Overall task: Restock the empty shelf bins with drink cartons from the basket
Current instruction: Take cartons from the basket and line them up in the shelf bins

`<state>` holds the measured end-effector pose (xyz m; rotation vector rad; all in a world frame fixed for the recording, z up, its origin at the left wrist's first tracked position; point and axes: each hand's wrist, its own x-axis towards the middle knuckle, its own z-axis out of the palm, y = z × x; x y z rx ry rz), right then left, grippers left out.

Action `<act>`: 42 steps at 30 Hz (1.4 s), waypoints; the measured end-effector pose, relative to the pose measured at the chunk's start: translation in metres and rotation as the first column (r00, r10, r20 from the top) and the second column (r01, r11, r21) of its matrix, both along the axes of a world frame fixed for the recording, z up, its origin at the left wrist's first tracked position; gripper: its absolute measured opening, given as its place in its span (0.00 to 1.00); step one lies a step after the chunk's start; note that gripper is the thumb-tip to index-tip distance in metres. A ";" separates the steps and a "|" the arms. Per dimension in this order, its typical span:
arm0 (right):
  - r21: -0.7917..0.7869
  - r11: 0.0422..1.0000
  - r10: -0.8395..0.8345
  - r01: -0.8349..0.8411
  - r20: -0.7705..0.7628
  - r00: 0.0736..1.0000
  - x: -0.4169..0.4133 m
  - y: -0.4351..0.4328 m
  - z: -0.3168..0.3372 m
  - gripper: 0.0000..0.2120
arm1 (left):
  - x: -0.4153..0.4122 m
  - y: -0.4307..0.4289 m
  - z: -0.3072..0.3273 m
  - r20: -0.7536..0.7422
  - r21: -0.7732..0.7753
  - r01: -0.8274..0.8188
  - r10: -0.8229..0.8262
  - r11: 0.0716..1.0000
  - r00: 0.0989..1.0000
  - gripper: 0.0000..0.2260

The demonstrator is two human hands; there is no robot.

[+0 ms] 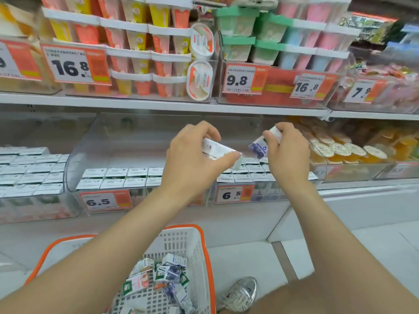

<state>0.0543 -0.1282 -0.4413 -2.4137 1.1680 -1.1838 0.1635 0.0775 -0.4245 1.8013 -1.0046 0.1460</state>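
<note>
Bare forearms rise from the bottom edge of the frame over a white slotted plastic basket with an orange rim (195, 252), which stands on the pale floor with a loose heap of small drink cartons (158, 275) in green, pink and purple print lying in it; a silver trainer (243, 291) shows just beside the basket's right side. Above, the person's left hand (192, 152) pinches a white drink carton (217, 148) between thumb and curled fingers, the carton lying tilted on its side; the right hand (288, 152) grips a second carton with blue-purple print (260, 147), held at a slant with its lower end pointing down towards the left. Both hands hang over the lower shelf, where a clear plastic bin (127, 141) with an orange price tag reading 6.5 (104, 201) holds two front rows of upright white-topped cartons (122, 177), bare space behind them; the neighbouring bin to the right, with its own 6.5 tag (234, 194), has more rows of cartons, directly below the right hand's carton. A further bin at far left is packed with white-topped cartons (29, 168); round-lidded orange jelly cups (340, 150) fill the bin at right; on the white metal shelf (158, 104) above stand stacked pastel tubs behind tags reading 16.8 and 9.8.
</note>
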 end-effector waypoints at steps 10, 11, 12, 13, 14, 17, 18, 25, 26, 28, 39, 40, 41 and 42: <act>0.022 1.000 0.004 0.004 -0.364 0.931 0.001 -0.084 -0.038 0.17 | -0.009 -0.101 -0.015 0.189 0.168 0.003 -0.035 0.986 0.981 0.26; 0.056 0.998 0.031 -0.009 -0.402 0.915 0.001 -0.089 -0.041 0.17 | -0.007 -0.105 -0.018 0.201 0.183 -0.010 -0.027 0.983 0.979 0.27; 0.088 0.996 0.060 -0.024 -0.433 0.899 0.001 -0.094 -0.044 0.17 | -0.004 -0.108 -0.022 0.204 0.190 -0.018 -0.021 0.982 0.979 0.27; 0.115 0.993 0.083 -0.035 -0.454 0.887 0.000 -0.099 -0.046 0.17 | -0.001 -0.110 -0.027 0.198 0.193 -0.021 -0.019 0.981 0.980 0.27; 0.131 0.990 0.099 -0.041 -0.469 0.878 -0.002 -0.103 -0.047 0.16 | 0.002 -0.111 -0.031 0.190 0.196 -0.017 -0.021 0.980 0.982 0.27; 0.142 0.988 0.123 -0.055 -0.530 0.839 -0.007 -0.114 -0.045 0.16 | 0.007 -0.109 -0.043 0.180 0.222 -0.010 -0.031 0.975 0.983 0.27; 0.131 0.990 0.118 -0.053 -0.558 0.822 -0.007 -0.116 -0.045 0.16 | 0.008 -0.108 -0.046 0.178 0.233 -0.009 -0.034 0.972 0.983 0.27; -0.040 0.997 0.015 -0.064 -0.724 0.690 -0.011 -0.121 -0.046 0.23 | 0.011 -0.107 -0.057 0.210 0.283 0.003 -0.065 0.959 0.976 0.28; -0.001 0.997 0.051 -0.077 -0.734 0.677 -0.012 -0.123 -0.046 0.24 | 0.012 -0.107 -0.058 0.220 0.291 0.002 -0.069 0.957 0.973 0.28; 0.128 0.988 0.151 -0.082 -0.741 0.655 -0.012 -0.126 -0.047 0.26 | 0.013 -0.108 -0.059 0.243 0.308 -0.002 -0.077 0.951 0.967 0.29; 0.232 0.972 0.192 -0.030 -0.720 0.667 0.008 -0.103 -0.057 0.24 | 0.021 -0.106 -0.079 0.333 0.339 -0.155 0.036 0.928 0.942 0.35; 0.251 0.968 0.198 -0.017 -0.718 0.668 0.010 -0.102 -0.056 0.25 | 0.023 -0.105 -0.079 0.322 0.350 -0.134 0.016 0.927 0.947 0.37; 0.284 0.959 0.206 0.002 -0.702 0.682 0.012 -0.102 -0.054 0.25 | 0.025 -0.103 -0.079 0.319 0.360 -0.118 -0.004 0.925 0.948 0.38; 0.314 0.949 0.215 0.015 -0.684 0.697 0.014 -0.102 -0.052 0.26 | 0.026 -0.101 -0.078 0.322 0.370 -0.105 -0.021 0.923 0.946 0.39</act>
